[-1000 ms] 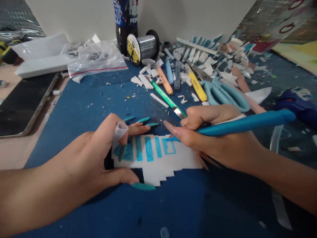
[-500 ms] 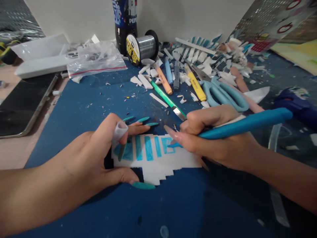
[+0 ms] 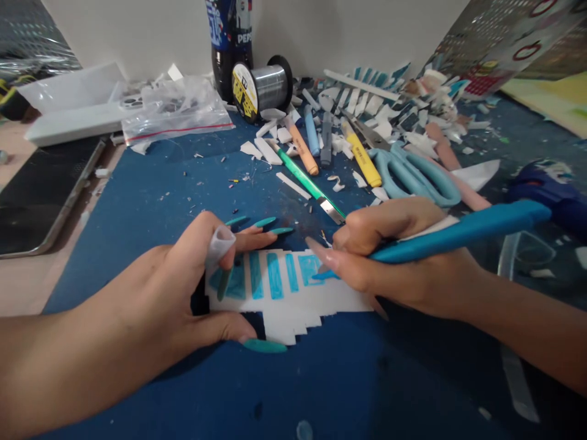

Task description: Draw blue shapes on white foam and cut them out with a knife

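A white cut-out piece of card or foam sheet (image 3: 342, 297) with stepped edges lies on the dark blue mat, painted with several light-blue bars. My left hand (image 3: 197, 275), with long teal nails and a translucent ring of tubing around one finger, holds its left end down. The bent index finger presses on the top while the thumb rests at the lower edge. Gripped in my right hand (image 3: 389, 256) is a blue pen (image 3: 463, 232), its tip touching the rightmost painted block. Part of the piece's left end is hidden beneath my fingers.
Behind my right hand lie a green craft knife (image 3: 300, 174), an orange marker (image 3: 301, 146), a yellow marker (image 3: 362, 153) and scissors (image 3: 415, 174), amid white scraps (image 3: 385, 113). A wire spool (image 3: 270, 85) and cola bottle (image 3: 232, 55) stand behind. A phone (image 3: 46, 195) lies left.
More light blue fills the inside of the rightmost block, where a white gap showed before. The pen tip has shifted slightly down, and both hands stay nearly in place.
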The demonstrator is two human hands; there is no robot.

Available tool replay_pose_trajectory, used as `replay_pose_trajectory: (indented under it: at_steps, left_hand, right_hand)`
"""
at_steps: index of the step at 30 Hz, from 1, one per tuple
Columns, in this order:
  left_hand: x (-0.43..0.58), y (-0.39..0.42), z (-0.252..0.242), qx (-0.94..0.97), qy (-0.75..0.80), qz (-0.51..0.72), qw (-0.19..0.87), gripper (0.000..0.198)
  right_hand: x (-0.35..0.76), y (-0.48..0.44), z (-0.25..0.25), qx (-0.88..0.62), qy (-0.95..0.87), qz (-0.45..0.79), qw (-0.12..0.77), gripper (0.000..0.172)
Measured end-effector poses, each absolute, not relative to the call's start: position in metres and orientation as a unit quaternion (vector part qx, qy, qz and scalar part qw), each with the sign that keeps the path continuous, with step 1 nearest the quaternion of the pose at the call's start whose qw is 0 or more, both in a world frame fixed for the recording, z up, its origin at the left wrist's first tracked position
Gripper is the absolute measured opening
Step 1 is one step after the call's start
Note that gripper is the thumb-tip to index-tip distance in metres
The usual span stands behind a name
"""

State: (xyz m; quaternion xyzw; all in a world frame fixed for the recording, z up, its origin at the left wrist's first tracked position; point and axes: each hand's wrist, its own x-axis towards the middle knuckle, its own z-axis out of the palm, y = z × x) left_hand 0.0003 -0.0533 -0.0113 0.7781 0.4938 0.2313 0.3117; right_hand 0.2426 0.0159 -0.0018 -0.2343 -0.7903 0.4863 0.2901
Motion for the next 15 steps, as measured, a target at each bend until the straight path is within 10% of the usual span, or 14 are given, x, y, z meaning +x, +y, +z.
replay_pose_trajectory:
  at_steps: [15]
  left_hand:
    - [-0.0019,-0.0542,-0.0110,0.768,0.501,0.222,0.332,0.043]
  right_hand:
    - [0.2435,0.0181,-0.0003,-0.262,-0.816,0.417,0.302,0.046]
